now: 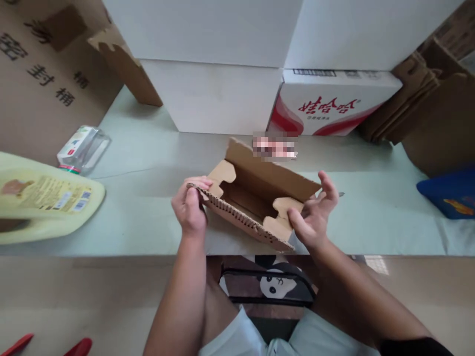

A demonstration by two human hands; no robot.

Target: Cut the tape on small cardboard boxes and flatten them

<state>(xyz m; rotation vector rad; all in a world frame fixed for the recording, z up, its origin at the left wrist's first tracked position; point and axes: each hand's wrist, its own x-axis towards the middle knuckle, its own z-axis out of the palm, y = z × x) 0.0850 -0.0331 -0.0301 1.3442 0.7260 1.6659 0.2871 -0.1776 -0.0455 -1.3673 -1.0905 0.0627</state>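
Observation:
A small brown cardboard box (248,210) sits tilted between my hands at the table's front edge. Its top is open, with the long back flap standing up and notched tabs folded inward at both short ends. My left hand (191,205) grips the left end, thumb on the near corrugated edge and fingers by the left tab. At the other end, my right hand (313,212) pinches the right tab with the thumb on it, the other fingers behind the wall and one finger raised. The inside of the box is shadowed.
White boxes (222,99) stand behind, beside a red-and-white printed carton (330,106). Flattened cardboard (404,94) and a blue container (451,195) are at right. A yellow jug (48,198), clear plastic bottle (85,148) and large carton (48,74) are at left. A pixelated patch covers something behind the box.

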